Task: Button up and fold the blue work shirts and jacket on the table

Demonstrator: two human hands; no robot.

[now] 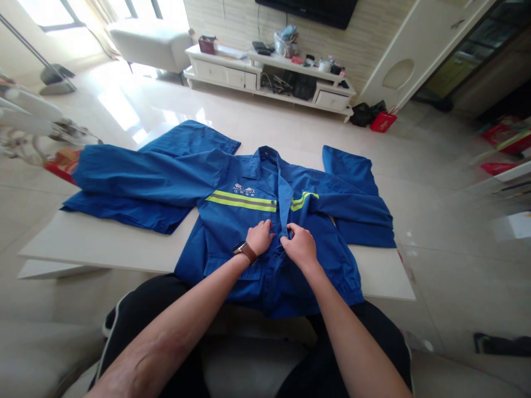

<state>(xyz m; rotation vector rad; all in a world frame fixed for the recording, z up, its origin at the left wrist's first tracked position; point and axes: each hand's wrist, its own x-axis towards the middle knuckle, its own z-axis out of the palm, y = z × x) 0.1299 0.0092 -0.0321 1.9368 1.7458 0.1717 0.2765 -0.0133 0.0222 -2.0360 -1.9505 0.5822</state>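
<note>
A blue work jacket point(236, 232) with yellow-green reflective strips lies front up across a white table point(128, 249), its collar away from me and its sleeves spread to both sides. More blue fabric point(186, 135) lies beneath the sleeves. My left hand point(260, 237), with a watch on the wrist, has its fingers bent on the jacket's front edge below the chest strip. Close beside it, my right hand point(299, 243) pinches the other front edge, which is lifted a little. The collar end of the front stands apart.
Beyond the table, a white TV cabinet point(224, 74) holds assorted items. A grey padded bench point(151, 44) stands at the back left. A red bag point(384, 120) is on the floor at the right, and wrapped objects point(37, 121) are at the left.
</note>
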